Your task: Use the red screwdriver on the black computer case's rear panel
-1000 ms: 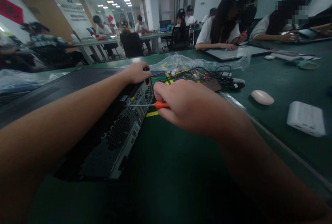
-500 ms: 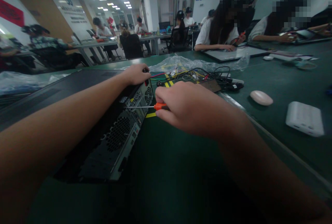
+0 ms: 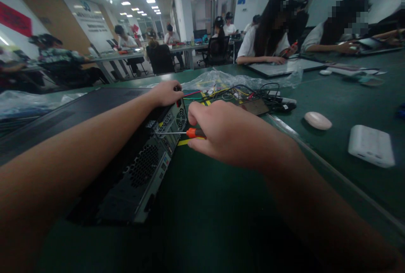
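A black desktop computer case (image 3: 104,106) lies on its side on the green table, its metal back panel facing right. My left hand (image 3: 167,92) is closed over the far corner of the case, some of its fingertips hidden behind the edge. An orange and black screwdriver (image 3: 193,132) sits in my right hand (image 3: 221,131), held level. Its thin shaft points left at the back panel, and the tip meets it near the slot covers. The thumb and forefinger are somewhat apart around the handle, whose rear is hidden in the palm.
Beyond my right hand lie a tangle of cables (image 3: 253,93) and clear plastic wrap (image 3: 218,78). To the right are a pale rounded object (image 3: 318,120) and a white box-shaped device (image 3: 371,146). Co-workers sit across the table and farther back.
The thumb and forefinger of my right hand have loosened and spread a little around the screwdriver handle. My left hand stays on the case. The view has shifted very slightly.
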A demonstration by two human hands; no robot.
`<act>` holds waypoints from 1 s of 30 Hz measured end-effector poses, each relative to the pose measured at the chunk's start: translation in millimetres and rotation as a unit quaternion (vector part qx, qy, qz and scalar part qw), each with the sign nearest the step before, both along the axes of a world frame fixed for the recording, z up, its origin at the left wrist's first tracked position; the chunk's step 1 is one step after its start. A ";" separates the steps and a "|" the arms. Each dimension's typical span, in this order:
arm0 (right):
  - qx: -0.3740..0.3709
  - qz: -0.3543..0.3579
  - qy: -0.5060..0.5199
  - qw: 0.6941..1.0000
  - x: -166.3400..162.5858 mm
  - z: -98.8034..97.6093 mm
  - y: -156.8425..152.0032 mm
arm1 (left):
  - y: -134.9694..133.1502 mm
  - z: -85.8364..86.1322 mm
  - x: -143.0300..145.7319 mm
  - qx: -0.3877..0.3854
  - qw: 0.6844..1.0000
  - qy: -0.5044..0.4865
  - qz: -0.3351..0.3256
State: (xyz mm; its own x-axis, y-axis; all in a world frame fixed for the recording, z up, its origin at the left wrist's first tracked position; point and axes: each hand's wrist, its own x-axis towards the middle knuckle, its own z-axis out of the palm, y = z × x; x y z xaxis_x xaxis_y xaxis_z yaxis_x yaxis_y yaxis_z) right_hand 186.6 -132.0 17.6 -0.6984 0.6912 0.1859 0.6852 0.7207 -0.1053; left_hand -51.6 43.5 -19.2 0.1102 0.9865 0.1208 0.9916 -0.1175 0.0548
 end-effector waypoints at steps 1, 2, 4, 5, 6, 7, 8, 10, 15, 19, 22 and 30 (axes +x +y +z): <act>-0.005 -0.004 0.003 1.000 0.0 0.4 0.3 | 0.1 0.2 -0.1 -0.003 1.000 0.001 -0.001; -0.009 -0.009 0.005 1.000 0.0 0.8 0.5 | -0.1 0.5 -0.1 -0.004 1.000 0.000 -0.002; -0.009 -0.014 0.009 1.000 0.0 1.2 0.6 | -1.2 1.0 0.0 -0.002 1.000 -0.001 -0.004; -0.008 -0.016 0.013 1.000 0.1 1.3 0.6 | -2.0 1.2 0.1 -0.001 1.000 -0.001 -0.003; -0.008 -0.019 0.017 1.000 0.1 1.3 0.6 | -2.9 1.4 0.2 0.001 1.000 -0.002 -0.001; -0.008 -0.021 0.022 1.000 0.3 1.3 0.7 | -3.6 1.5 0.3 0.002 1.000 -0.003 0.001; -0.009 -0.021 0.025 0.999 0.5 1.3 0.8 | -4.3 1.6 0.4 0.003 1.000 -0.004 0.002; -0.008 -0.019 0.022 1.000 0.9 1.6 1.3 | -5.1 1.7 0.5 0.002 1.000 -0.005 -0.001; -0.008 -0.019 0.002 1.000 2.4 4.4 0.8 | -5.4 1.8 1.6 -0.003 1.000 -0.004 -0.005; -0.005 -0.010 -0.012 1.000 2.8 5.3 -1.7 | -5.5 1.4 1.8 -0.002 1.000 -0.013 -0.002; 0.010 0.000 -0.023 1.000 2.5 4.6 -2.9 | -4.9 0.9 1.0 0.002 1.000 -0.017 0.003; 0.024 -0.005 -0.032 0.999 2.9 3.0 -2.2 | -5.0 0.1 0.8 0.003 1.000 -0.015 -0.005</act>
